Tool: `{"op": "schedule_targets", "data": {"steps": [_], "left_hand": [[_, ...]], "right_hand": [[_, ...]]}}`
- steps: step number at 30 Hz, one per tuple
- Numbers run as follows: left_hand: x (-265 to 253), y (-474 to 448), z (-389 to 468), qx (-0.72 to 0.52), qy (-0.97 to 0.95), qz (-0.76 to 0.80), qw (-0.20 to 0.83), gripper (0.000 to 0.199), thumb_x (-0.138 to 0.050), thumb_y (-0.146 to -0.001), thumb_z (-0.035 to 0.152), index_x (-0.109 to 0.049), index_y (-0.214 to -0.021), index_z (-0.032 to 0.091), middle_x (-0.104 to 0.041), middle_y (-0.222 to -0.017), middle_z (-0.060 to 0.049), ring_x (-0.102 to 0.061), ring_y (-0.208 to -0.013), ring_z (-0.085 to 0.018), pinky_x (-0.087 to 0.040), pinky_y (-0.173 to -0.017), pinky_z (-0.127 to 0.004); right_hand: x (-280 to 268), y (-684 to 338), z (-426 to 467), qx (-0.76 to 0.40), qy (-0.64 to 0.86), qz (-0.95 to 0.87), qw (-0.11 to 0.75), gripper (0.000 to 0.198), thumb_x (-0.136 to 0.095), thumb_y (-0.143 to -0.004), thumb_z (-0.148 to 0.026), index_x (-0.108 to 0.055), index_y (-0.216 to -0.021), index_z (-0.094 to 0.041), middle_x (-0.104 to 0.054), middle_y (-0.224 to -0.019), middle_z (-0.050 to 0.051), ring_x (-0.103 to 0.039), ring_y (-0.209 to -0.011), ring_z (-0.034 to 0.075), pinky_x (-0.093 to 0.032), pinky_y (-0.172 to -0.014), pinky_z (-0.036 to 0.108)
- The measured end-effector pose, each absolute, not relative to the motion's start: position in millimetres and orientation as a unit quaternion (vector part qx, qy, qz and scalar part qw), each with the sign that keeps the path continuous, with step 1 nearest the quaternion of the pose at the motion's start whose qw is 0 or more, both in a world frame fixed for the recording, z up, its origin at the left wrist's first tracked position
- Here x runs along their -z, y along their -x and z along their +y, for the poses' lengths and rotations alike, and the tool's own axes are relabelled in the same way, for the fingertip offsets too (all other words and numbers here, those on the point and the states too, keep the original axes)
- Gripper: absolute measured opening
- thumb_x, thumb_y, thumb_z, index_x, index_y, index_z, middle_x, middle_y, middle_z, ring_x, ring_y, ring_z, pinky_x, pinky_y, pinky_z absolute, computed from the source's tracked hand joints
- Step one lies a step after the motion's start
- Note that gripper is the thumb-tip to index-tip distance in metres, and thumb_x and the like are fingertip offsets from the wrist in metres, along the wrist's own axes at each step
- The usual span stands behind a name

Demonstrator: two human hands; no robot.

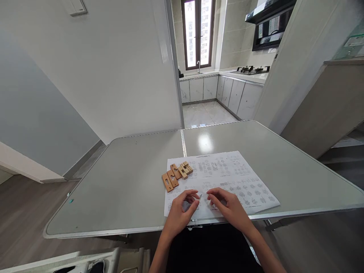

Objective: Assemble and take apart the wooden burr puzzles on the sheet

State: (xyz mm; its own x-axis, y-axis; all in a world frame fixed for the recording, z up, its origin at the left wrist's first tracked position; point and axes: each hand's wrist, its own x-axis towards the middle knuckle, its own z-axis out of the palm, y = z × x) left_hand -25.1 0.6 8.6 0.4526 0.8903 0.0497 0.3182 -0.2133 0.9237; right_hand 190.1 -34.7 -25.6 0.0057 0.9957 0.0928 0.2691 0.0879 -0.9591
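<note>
Clock read from the wearer's seat, 12 pointing away. Printed sheet (pixel 222 177) spread on the table (pixel 133 185), brown slotted wooden plates (pixel 173 181) and paler notched wooden blocks (pixel 182 172) grouped near its edge, about 10 o'clock from sheet centre. Stage, by my reading: early. Laying-out appears done; no finished assembly shows, so handling and fitting of the wood seem left. Whether the pale blocks interlock or merely touch, cannot tell. Plates lie flat, side by side, long axes running roughly 11 to 5; the nearest shows a numeral 2. Their row steps off towards 1 or 2, the pale blocks at its far end. Left hand (pixel 183 209) at 7 from sheet centre, right hand (pixel 229 206) at 5, both over the near part of the paper, apart from the wood. Each grip loosely curled, fingertips facing across a narrow gap. Small glint by the left fingertips; cannot tell whether anything is pinched in either.
</note>
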Motion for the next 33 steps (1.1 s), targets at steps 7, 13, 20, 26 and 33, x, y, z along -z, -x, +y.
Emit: {"op": "schedule_targets", "data": {"steps": [7,13,20,26,33], "left_hand": [[-8.9,25.3,0.4,-0.311,-0.715,0.424,0.461,0.031,-0.062,-0.1,0.043,-0.068,-0.124,0.024,-0.076,-0.111,-0.006,-0.07,-0.099,-0.022,-0.055,-0.094,-0.036],[-8.7,25.1,0.2,-0.31,-0.715,0.424,0.462,0.032,-0.062,-0.1,0.043,-0.067,-0.125,0.025,-0.076,-0.111,-0.006,-0.07,-0.099,-0.022,-0.055,-0.094,-0.036],[-8.5,24.9,0.2,-0.315,-0.714,0.423,0.46,0.031,-0.062,-0.1,0.042,-0.068,-0.125,0.024,-0.076,-0.11,-0.006,-0.07,-0.098,-0.022,-0.055,-0.094,-0.037],[-7.3,25.0,0.4,-0.316,-0.714,0.422,0.461,0.032,-0.062,-0.099,0.042,-0.068,-0.125,0.024,-0.076,-0.111,-0.007,-0.07,-0.098,-0.023,-0.055,-0.094,-0.037],[-6.5,25.0,0.7,-0.318,-0.714,0.424,0.458,0.032,-0.063,-0.099,0.043,-0.068,-0.124,0.024,-0.077,-0.11,-0.006,-0.07,-0.097,-0.022,-0.055,-0.094,-0.037]], "right_hand": [[25.6,-190.5,-34.6,-0.401,0.55,-0.582,0.445,0.043,-0.053,-0.1,-0.061,-0.072,-0.108,-0.023,-0.076,-0.091,0.006,-0.073,-0.084,0.023,-0.057,-0.072,0.032],[26.9,-190.9,-34.6,-0.404,0.544,-0.583,0.448,0.038,-0.055,-0.101,-0.057,-0.071,-0.109,-0.024,-0.077,-0.091,0.005,-0.073,-0.085,0.023,-0.057,-0.073,0.031],[27.2,-190.2,-34.9,-0.401,0.546,-0.581,0.451,0.038,-0.055,-0.101,-0.057,-0.072,-0.108,-0.024,-0.077,-0.092,0.005,-0.074,-0.084,0.022,-0.058,-0.073,0.031],[27.3,-190.2,-35.0,-0.399,0.544,-0.581,0.456,0.038,-0.055,-0.101,-0.056,-0.072,-0.108,-0.024,-0.077,-0.093,0.006,-0.074,-0.084,0.023,-0.058,-0.073,0.032],[27.5,-190.1,-35.0,-0.399,0.545,-0.583,0.452,0.038,-0.055,-0.101,-0.057,-0.072,-0.108,-0.024,-0.077,-0.092,0.005,-0.074,-0.084,0.023,-0.058,-0.074,0.032]]}}
